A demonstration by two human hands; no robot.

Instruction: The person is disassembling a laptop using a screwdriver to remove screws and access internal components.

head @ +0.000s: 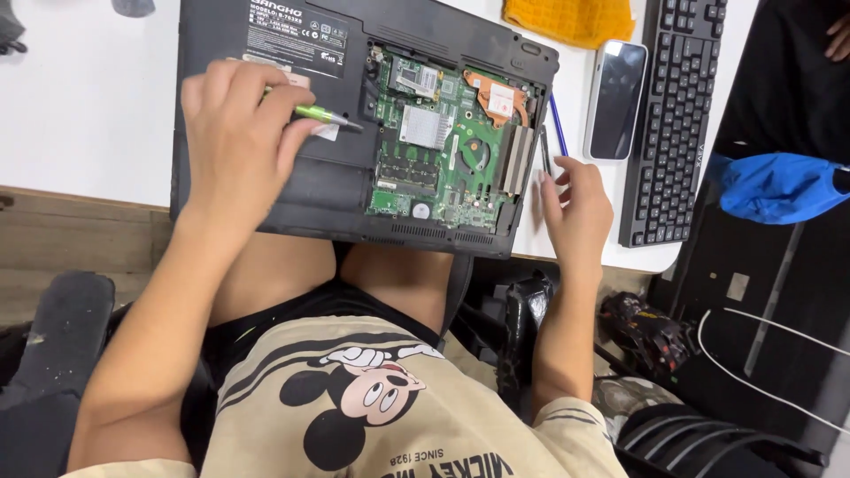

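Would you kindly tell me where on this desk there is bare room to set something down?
The widest free patch is the white desk left of the opened laptop. Right of the laptop it is crowded: the right hand, pens, the phone and the keyboard sit close, the yellow cloth behind them.

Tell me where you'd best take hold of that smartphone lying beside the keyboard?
Grip the smartphone across its two long edges, coming straight down from above. It lies flat and screen-up on the white table, so only its narrow sides offer purchase. The keyboard crowds one long edge, while the side toward the opened laptop looks freer. The right hand is nearest, just below it.
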